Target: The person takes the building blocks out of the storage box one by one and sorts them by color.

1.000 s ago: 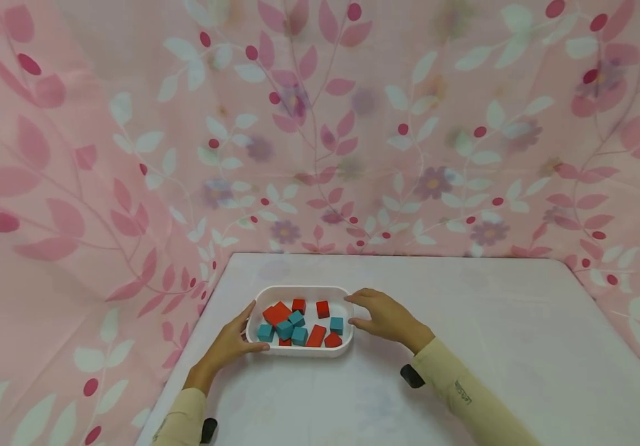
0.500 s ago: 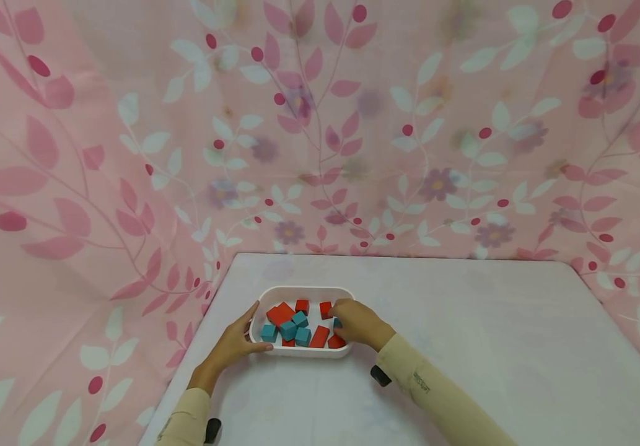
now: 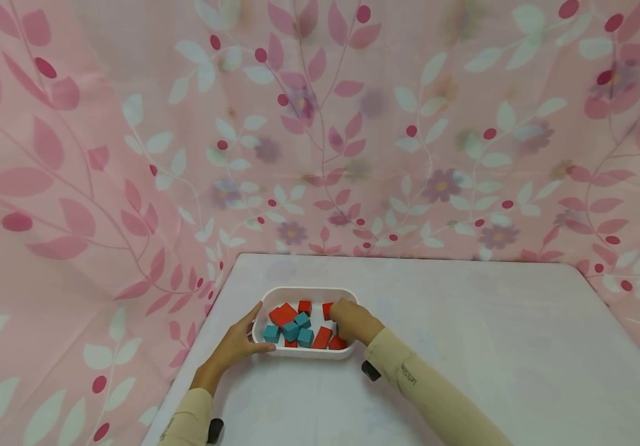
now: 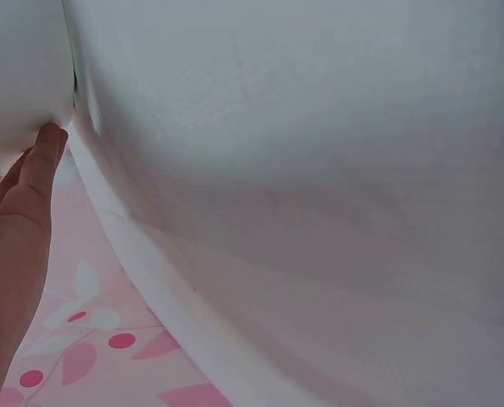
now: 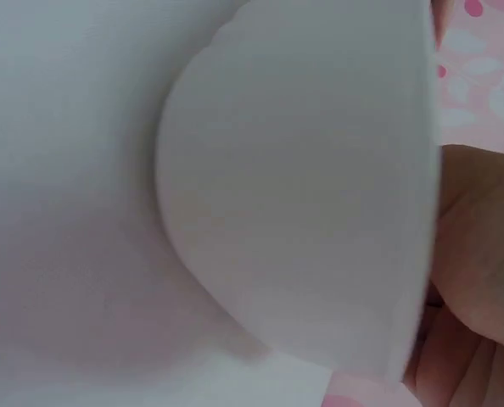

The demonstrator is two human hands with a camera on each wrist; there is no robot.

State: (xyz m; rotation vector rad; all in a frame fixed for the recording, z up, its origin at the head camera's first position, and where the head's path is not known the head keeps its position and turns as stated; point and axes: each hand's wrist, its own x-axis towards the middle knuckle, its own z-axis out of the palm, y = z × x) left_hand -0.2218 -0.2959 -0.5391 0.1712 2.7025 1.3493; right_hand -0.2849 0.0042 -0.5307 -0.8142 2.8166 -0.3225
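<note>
A white oval tray with red and teal blocks in it sits on the table. My left hand grips its left end, thumb along the front rim and fingers at the side; in the left wrist view, fingertips press the tray wall. Over the right end, my right hand reaches inside with fingers curled down round a teal cube, mostly hidden by the hand. Red blocks lie on both sides of those fingers, a cube behind and another piece in front.
Several teal cubes and red blocks cluster in the tray's left half, some stacked. A red rectangular block lies near the front wall. White cloth covers the table; a pink floral curtain hangs behind and at the sides.
My right hand has moved left from the tray's right rim into the tray, and its fingers have closed down over the teal cube. The left hand keeps its hold on the tray.
</note>
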